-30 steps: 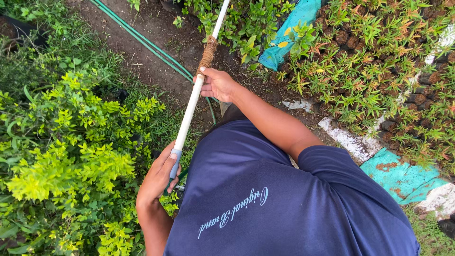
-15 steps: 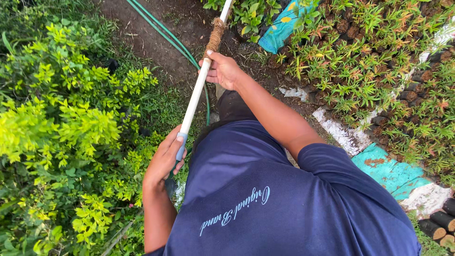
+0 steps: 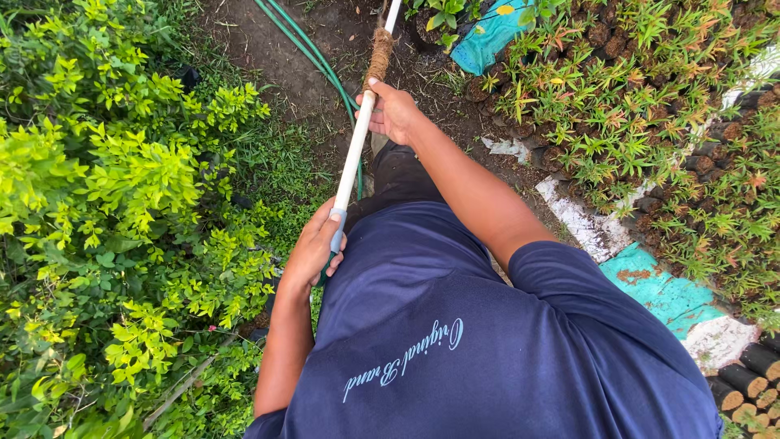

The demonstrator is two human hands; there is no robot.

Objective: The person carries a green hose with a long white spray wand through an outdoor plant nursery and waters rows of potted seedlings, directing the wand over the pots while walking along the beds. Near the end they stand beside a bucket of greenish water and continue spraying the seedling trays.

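White pole [image 3: 355, 154] gripped by left hand [image 3: 313, 248] (low end), right hand [image 3: 396, 112] seemingly higher.

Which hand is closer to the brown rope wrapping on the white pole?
Right. The right hand grips the white pole just below the rope wrapping; the left hand holds its lower end.

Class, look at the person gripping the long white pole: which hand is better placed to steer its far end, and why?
Probably the right hand. It grips the long white pole further up, just below the brown rope wrapping, nearer the far end. The left hand holds the near end close to the body, suiting it to act as pivot.
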